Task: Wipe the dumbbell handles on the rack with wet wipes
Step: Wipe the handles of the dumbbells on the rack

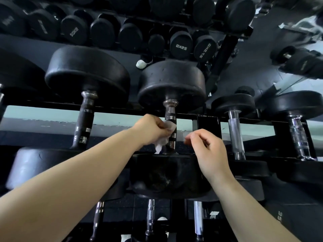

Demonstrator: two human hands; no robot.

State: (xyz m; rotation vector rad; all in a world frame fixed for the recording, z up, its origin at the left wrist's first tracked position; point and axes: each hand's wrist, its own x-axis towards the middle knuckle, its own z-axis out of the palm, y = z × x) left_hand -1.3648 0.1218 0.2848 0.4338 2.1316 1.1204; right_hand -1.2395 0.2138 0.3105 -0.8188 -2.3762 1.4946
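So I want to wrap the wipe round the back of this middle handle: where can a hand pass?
Widest gap: between the dark handle and the wiped handle, though the left hand with the wipe fills its right edge. Right of it is crowded: the right hand, a rack post, then the chrome handle.

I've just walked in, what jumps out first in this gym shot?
The left hand holds a white wipe against the steel handle of the big centre dumbbell. The right hand hovers just beside it, fingers curled. More black dumbbells fill the rack all around.
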